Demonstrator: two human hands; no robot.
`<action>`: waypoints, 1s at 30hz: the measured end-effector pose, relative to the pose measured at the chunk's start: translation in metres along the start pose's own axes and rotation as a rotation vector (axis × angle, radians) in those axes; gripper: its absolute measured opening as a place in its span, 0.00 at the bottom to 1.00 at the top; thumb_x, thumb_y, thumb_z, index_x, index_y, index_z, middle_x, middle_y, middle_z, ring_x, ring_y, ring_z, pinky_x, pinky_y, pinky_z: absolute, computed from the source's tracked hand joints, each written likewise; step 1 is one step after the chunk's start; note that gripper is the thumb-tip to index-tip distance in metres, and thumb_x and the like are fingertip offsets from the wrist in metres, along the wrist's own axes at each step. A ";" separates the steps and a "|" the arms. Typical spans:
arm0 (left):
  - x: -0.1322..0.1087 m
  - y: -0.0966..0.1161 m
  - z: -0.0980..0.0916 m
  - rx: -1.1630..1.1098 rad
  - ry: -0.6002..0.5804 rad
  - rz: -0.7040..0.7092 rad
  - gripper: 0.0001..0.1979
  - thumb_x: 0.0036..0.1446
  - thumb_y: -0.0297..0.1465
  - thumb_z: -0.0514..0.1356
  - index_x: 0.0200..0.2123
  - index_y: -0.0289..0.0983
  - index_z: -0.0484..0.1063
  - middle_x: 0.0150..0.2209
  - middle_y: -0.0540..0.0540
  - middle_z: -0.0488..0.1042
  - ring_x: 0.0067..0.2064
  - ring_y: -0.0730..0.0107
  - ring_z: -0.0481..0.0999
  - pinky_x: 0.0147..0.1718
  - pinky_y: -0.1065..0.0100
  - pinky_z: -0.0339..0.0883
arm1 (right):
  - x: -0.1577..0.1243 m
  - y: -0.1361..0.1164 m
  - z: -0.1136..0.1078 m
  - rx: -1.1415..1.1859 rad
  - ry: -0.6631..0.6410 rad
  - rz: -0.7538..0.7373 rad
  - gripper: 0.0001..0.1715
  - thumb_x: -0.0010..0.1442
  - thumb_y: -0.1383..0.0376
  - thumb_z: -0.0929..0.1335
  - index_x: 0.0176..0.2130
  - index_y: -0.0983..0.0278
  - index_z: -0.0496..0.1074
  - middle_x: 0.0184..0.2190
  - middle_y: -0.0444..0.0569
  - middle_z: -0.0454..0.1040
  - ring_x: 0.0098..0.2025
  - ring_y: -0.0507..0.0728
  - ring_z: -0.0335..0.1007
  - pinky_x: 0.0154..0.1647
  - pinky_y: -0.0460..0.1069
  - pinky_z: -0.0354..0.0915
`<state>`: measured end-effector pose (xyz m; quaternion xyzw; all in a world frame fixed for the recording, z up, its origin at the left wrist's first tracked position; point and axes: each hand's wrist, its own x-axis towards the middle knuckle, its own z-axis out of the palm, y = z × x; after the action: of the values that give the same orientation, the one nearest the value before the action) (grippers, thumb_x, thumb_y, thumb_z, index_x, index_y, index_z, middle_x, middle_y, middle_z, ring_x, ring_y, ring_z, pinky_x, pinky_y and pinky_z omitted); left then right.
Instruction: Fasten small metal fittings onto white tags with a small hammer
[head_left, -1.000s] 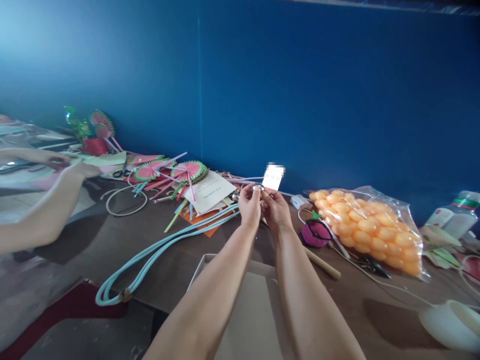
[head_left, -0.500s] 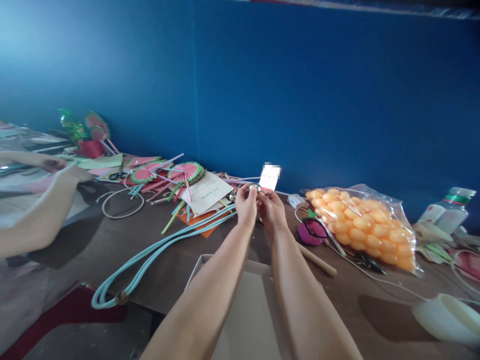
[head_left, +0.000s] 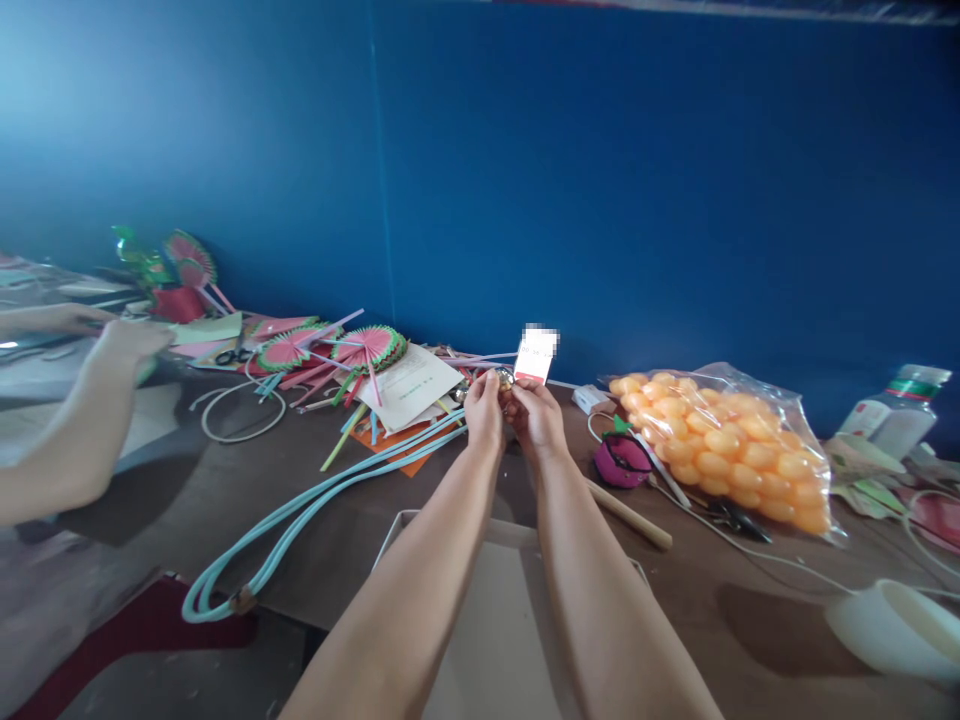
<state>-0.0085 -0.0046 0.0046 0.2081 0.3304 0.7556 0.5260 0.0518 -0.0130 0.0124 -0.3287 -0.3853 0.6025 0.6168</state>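
Fingertips of the left hand [head_left: 484, 408] and the right hand [head_left: 538, 415] meet around a small shiny thing [head_left: 505, 379], each hand pinching it from its own side, though from where I stand it is too tiny and covered to say what it is. Just beyond the right hand stands a phone [head_left: 535, 360], its screen lit. Pale blue cords [head_left: 322, 490] run in a long loop to the left of the left hand, their far ends beside it; I cannot tell whether it touches them. Farther left of that hand lie a sheet of paper [head_left: 420, 385], an orange sheet [head_left: 409, 462] partly under the cords, and pleated paper fans [head_left: 370, 348] in pink and green. Right of the right hand are a white plug [head_left: 592, 400], a purple pouch [head_left: 622, 462] and a clear bag [head_left: 727, 450] full of orange balls, with a wooden stick [head_left: 634, 518] lying nearer the forearm. Beneath both forearms sits a shallow box [head_left: 499, 640]. Well to the left of the hands, a co-worker's arm [head_left: 82, 430] reaches over the same table [head_left: 330, 560].
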 end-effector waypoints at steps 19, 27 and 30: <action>0.002 -0.006 -0.004 0.112 0.011 0.081 0.21 0.44 0.44 0.64 0.37 0.35 0.70 0.18 0.56 0.62 0.16 0.82 0.59 0.15 0.77 0.53 | 0.010 0.014 -0.007 -0.094 0.030 -0.062 0.23 0.43 0.57 0.74 0.35 0.60 0.62 0.18 0.36 0.68 0.16 0.48 0.61 0.15 0.44 0.58; 0.004 -0.008 -0.007 0.126 -0.009 0.141 0.16 0.44 0.42 0.64 0.29 0.36 0.69 0.17 0.56 0.60 0.15 0.82 0.58 0.14 0.78 0.53 | 0.012 0.014 -0.007 -0.050 0.015 0.020 0.23 0.41 0.58 0.74 0.33 0.60 0.61 0.17 0.36 0.68 0.15 0.48 0.60 0.14 0.44 0.58; 0.005 -0.008 -0.009 0.178 0.034 0.145 0.16 0.44 0.42 0.65 0.27 0.35 0.68 0.17 0.56 0.60 0.15 0.83 0.57 0.14 0.77 0.52 | 0.014 0.016 -0.007 -0.068 0.033 0.021 0.23 0.41 0.58 0.74 0.33 0.60 0.61 0.17 0.36 0.68 0.16 0.49 0.61 0.14 0.44 0.58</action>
<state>-0.0104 -0.0009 -0.0074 0.2644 0.3890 0.7628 0.4437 0.0491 0.0020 -0.0040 -0.3636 -0.3916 0.5901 0.6052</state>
